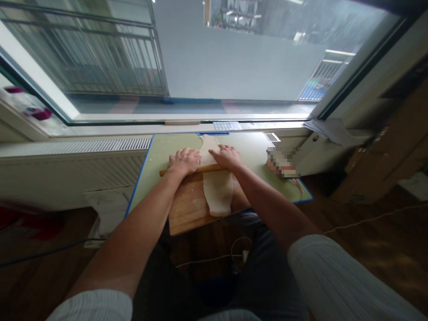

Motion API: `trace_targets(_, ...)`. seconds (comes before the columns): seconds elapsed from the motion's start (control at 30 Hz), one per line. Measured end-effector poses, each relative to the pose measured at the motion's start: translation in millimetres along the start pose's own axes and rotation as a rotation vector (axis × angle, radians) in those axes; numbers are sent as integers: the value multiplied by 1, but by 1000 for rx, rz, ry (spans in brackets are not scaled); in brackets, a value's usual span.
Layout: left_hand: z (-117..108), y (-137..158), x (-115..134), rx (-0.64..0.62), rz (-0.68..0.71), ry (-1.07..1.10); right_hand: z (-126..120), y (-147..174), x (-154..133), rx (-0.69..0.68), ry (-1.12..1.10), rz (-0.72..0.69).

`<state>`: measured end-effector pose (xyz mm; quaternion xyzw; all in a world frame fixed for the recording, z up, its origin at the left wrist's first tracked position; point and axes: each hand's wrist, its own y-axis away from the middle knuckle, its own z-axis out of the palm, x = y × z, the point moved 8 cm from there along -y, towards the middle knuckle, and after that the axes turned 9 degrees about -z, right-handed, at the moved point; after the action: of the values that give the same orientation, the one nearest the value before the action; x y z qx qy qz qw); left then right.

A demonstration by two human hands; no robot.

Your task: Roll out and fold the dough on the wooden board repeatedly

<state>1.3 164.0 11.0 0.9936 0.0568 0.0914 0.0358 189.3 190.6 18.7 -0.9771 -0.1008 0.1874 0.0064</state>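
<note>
A wooden rolling pin [207, 169] lies crosswise on a long, flattened sheet of pale dough [218, 194]. My left hand [184, 160] rests over the pin's left part, its fingers bent forward and down. On the right, my right hand [227, 157] presses over the other end, with the thumb reaching inward across the dough. The dough runs out beyond the pin on the far side and toward me on the near side. Beneath it is a wooden board [187, 203], with a little flour on it. My palms hide parts of the pin.
Under the board, a greenish mat [254, 145] with a blue edge covers the small table. A blurred-out item [284, 164] sits at its right. Behind are a window sill [133, 127] and a radiator [110, 167]. A white cable [210, 259] runs across the floor below.
</note>
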Motion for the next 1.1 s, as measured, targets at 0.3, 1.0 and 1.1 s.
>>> trace_targets(0.3, -2, 46, 6, 116, 47, -33, -1, 50, -6, 81, 91, -32)
trace_targets(1.0, 2, 112, 7, 257, 148, -32, -12, 128, -27, 116, 214, -183)
trace_targets(1.1, -2, 92, 9, 234, 105, -48, -13, 110, -27, 84, 227, -186)
